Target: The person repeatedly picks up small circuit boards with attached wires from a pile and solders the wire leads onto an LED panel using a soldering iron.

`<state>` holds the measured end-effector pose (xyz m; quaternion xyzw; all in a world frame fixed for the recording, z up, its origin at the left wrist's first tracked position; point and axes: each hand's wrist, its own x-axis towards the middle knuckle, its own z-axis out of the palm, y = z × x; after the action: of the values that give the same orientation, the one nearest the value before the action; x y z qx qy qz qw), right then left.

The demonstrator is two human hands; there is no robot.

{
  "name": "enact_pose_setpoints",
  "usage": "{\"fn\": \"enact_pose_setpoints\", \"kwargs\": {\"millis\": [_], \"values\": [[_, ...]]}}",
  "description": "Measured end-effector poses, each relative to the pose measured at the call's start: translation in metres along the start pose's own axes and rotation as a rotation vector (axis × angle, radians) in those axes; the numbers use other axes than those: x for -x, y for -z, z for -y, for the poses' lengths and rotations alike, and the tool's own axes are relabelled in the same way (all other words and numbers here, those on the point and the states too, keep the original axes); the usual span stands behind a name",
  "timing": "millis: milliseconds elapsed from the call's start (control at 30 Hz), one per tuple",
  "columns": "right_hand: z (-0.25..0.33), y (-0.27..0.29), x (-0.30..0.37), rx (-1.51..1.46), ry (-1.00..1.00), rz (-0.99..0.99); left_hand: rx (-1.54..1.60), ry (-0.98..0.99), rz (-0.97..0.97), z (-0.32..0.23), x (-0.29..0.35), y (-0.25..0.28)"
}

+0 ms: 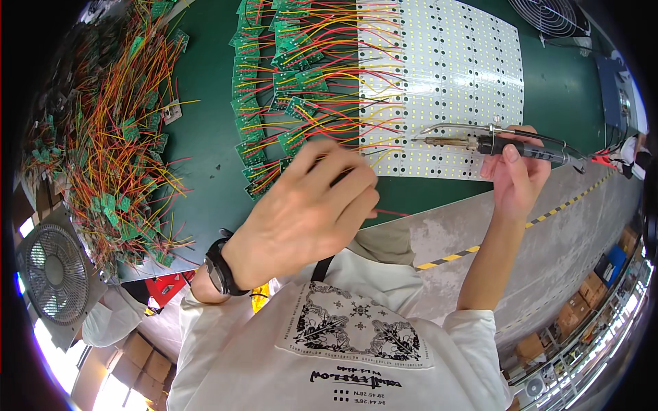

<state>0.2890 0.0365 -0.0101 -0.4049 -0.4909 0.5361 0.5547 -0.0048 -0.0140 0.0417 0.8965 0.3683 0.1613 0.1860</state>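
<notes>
My right hand [517,168] is closed around a soldering iron [528,148]. Its tip points left, over the lower part of a white LED panel [466,89] covered in rows of small yellowish squares and dark holes. A thin curved metal tube [459,126] is clamped along the iron. Left of the panel, my left hand [308,205] has its fingers curled; what they hold is hidden. A red wire [392,213] sticks out beside those fingers. Green circuit boards [245,89] stand in a column, their red, yellow and black wires [336,68] reaching onto the panel's left edge.
A tangled heap of wired green boards [127,130] covers the left side of the green table [212,137]. Fans stand at lower left [55,274] and upper right [548,14]. A blue-grey box [612,92] is at the right edge. Another person's white sleeve [113,316] shows at lower left.
</notes>
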Motion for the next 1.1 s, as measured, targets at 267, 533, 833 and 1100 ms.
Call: {"fn": "enact_pose_setpoints", "kwargs": {"millis": [267,533,833,1100], "values": [[0.001,-0.002,0.001,0.017,-0.018,-0.022,0.212,0.136,-0.449,0.002,-0.006,-0.012],[0.0,-0.002,0.002,0.085,-0.011,-0.029,0.195,0.147,-0.395,0.0,-0.012,-0.032],[0.004,0.0,0.001,0.035,-0.094,0.061,0.115,0.21,-0.439,0.007,-0.011,-0.04],[0.006,0.0,0.002,0.046,-0.12,0.077,0.092,0.17,-0.415,0.008,-0.011,-0.044]]}}
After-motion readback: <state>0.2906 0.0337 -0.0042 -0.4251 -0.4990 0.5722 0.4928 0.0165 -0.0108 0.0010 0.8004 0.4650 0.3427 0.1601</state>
